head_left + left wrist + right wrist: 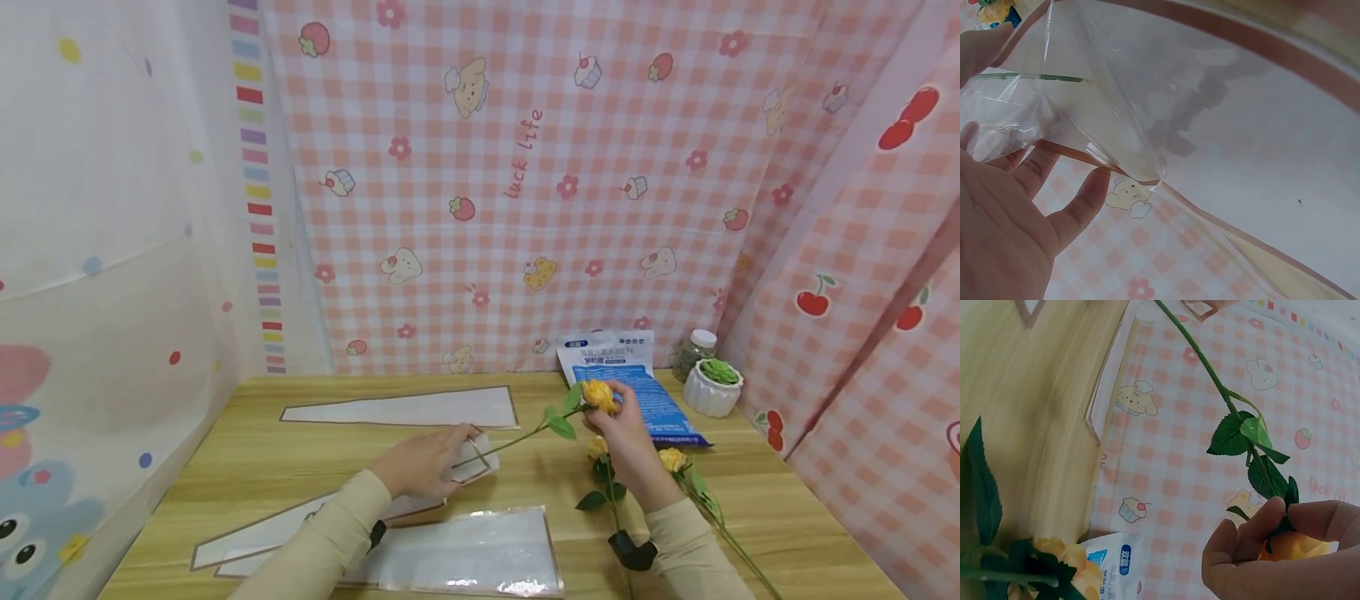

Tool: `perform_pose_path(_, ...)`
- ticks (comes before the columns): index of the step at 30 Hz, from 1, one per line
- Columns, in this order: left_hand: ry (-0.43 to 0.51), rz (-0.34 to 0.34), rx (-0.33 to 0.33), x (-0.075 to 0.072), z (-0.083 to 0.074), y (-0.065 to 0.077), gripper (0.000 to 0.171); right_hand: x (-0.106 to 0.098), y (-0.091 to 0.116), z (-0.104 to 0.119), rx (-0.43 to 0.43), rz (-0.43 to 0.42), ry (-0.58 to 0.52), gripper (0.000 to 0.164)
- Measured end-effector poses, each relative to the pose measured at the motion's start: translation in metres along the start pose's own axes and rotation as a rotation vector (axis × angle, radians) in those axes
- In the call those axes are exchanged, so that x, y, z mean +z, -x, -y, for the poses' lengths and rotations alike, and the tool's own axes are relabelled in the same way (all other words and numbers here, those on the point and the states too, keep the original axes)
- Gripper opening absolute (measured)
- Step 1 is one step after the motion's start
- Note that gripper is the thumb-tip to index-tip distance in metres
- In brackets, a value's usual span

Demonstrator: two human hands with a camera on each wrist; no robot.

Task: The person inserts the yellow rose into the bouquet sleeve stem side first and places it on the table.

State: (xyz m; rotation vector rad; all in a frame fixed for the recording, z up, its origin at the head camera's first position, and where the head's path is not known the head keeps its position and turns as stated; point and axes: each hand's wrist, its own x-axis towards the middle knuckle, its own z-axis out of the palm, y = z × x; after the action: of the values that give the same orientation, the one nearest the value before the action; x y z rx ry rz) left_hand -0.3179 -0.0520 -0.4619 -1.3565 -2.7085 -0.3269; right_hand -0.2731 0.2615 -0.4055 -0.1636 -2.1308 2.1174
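Note:
My left hand [423, 462] grips the mouth of a clear flower sleeve [1222, 137] with a brown border. Fingers and thumb spread along the edges of that mouth in the left wrist view. A yellow artificial rose [597, 393] is pinched just under its bloom by my right hand [630, 442], its leafy stem slanting down to the left. The cut end of the stem [1060, 78] lies within the sleeve's mouth, seen through the clear film. In the right wrist view thumb and fingertips [1269, 515] close round the base of the bloom, which they partly hide.
Two more yellow roses [672, 458] lie by my right forearm. Flat sleeves lie at the back [420, 408] and front [480, 554] of the wooden table. A blue-and-white bag [667, 408], a lidded jar [693, 354] and a potted succulent [712, 392] stand back right.

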Motion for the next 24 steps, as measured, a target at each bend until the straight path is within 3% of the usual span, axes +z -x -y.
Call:
perform_pose_path(7, -0.025, 0.0, 0.006, 0.002, 0.002, 0.0, 0.071, -0.011, 0.004, -0.002, 0.026, 0.085, 0.023, 0.064)
perform_pose_path(13, -0.022, 0.005, -0.005, 0.005, 0.004, 0.0, 0.07, -0.025, 0.006, -0.002, 0.027, 0.213, -0.122, 0.056)
perform_pose_path(17, -0.018, 0.008, -0.003, 0.004, 0.004, 0.001, 0.069, -0.033, 0.007, -0.002, 0.057, 0.229, -0.192, 0.052)
perform_pose_path(24, -0.019, 0.009, 0.008, 0.002, 0.004, 0.002, 0.068, -0.043, 0.006, -0.004, 0.064, 0.257, -0.124, 0.055)
